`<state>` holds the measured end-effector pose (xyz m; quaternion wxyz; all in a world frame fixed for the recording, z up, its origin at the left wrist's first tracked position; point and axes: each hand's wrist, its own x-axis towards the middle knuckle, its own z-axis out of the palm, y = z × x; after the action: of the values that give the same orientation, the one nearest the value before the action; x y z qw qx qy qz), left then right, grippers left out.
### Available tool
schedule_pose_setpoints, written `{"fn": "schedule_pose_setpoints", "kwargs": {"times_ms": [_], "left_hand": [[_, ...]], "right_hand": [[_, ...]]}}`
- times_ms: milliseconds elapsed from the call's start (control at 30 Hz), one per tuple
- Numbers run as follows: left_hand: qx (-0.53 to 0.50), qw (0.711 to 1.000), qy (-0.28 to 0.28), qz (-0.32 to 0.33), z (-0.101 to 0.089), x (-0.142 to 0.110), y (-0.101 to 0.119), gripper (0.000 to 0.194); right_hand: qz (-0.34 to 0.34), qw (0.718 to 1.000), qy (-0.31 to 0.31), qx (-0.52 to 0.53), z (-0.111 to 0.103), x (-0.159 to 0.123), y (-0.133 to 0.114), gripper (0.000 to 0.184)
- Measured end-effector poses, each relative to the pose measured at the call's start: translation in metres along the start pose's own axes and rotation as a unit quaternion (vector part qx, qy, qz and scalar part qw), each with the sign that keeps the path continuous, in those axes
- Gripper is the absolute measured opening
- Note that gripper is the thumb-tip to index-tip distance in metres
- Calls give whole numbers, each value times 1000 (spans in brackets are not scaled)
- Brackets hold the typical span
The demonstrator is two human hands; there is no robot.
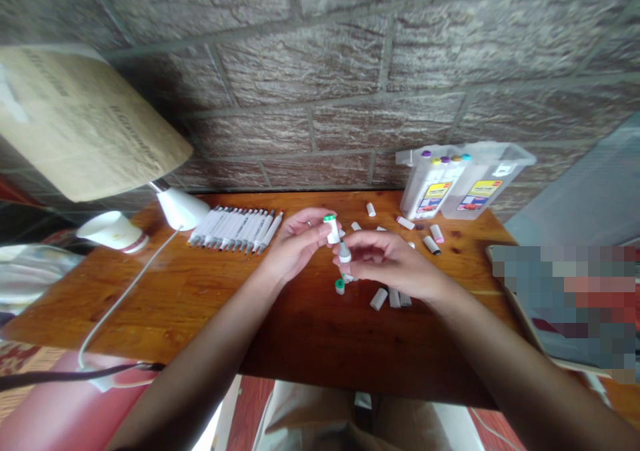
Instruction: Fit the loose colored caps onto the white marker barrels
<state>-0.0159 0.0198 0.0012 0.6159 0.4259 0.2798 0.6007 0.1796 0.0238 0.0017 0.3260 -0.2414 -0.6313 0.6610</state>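
Observation:
Over the middle of the table, my left hand (295, 244) is closed on a white marker cap (331, 229) with a green top. My right hand (383, 257) pinches a marker (345, 253), its grey tip end uncapped and pointing up toward the cap; the two look just apart or barely touching. Below my hands another green-topped cap (340, 285) stands on the wood. Several loose white caps (379, 298) lie beneath and beyond my right hand, some partly hidden by it. To the left, a row of uncapped white markers (237, 229) lies side by side.
A clear plastic case (475, 201) holding several markers stands at the back right against the stone wall (340, 57). At left are a lamp (180, 207) with a paper shade, its cord, and a tipped paper cup (113, 231). A blurred-out screen (570, 311) stands at right.

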Motion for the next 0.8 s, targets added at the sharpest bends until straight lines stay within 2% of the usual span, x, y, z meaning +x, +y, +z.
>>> {"fn": "schedule_pose_setpoints", "kwargs": {"times_ms": [800], "left_hand": [[-7,1000,-16,4,-1,0,-1,25]], "right_hand": [[25,999,-3,24,1,-1,0,32]]}}
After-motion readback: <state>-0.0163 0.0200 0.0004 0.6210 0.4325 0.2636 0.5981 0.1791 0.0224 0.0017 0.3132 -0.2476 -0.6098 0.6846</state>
